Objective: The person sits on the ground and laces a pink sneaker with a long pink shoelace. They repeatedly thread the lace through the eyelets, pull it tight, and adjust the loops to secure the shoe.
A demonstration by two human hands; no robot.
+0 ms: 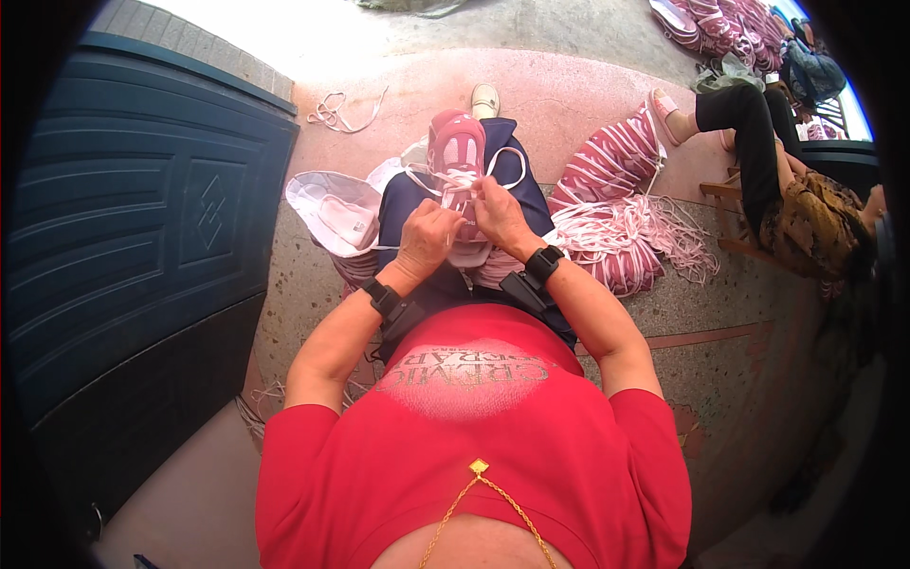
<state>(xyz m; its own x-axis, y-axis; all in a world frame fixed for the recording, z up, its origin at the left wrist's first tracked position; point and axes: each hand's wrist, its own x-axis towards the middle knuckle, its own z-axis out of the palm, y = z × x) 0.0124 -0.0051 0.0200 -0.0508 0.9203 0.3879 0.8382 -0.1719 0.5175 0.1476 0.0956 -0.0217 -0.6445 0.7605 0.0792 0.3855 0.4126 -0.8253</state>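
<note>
Pink shoe: we see a pink shoe (457,142) near the middle of our lap (536,201), in navy trousers, one end pointing toward the lap's far edge at the knees.
White lace: a white lace (459,178) crosses the front of the shoe; a loose loop of it curves out toward the lap's right edge, another strand toward its left.
Our right hand: the right hand (502,218) is over the shoe's right side, fingers pinching the lace close to the crossing.
Our left hand: the left hand (429,235) is lower, at the shoe's left side, fingers drawn together; we cannot tell whether lace is between them.
Lacing well: we judge it best to grip the lace close to its tip, steady the shoe against our lap, pull both sides evenly, and keep the strand flat and the loose loop clear of our wrists.
Left of our lap: a pale shoe upper (334,213) sits beside the lap's left edge; farther off, a loose lace (343,114) lies on the floor (559,83).
Right of our lap: a striped pink bundle (602,169) and a tangle of pale laces (616,226) are beside the right edge.
</note>
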